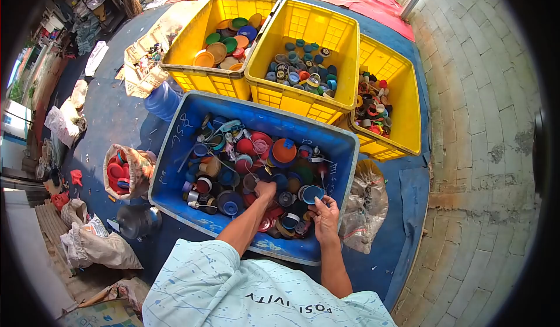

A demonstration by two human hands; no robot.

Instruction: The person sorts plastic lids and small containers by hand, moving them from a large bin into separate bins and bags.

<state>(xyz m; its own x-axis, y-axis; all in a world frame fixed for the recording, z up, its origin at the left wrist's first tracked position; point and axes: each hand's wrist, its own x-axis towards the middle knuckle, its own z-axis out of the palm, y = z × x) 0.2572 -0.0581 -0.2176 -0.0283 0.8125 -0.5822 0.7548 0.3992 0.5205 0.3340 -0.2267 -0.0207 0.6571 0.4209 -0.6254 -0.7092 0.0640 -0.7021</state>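
A large blue bin [170,166] right before me holds a jumble of plastic lids and caps. My right hand [325,211], near the bin's right front side, pinches a blue lid [313,194] at its edge. Further left, my left hand [266,190] reaches into the pile with its fingers curled; their tips and anything in them are hidden. An orange lid [284,150] lies on the heap beyond the hands. A dark blue lid [230,203] rests left of my left forearm.
Behind the bin stand three yellow crates: a left crate [204,81] with large lids, a middle crate [291,101] and a right crate [406,114] with smaller caps. A sack of red lids [139,178] sits at left, a clear bag [367,210] at right. A block wall [472,152] borders the right.
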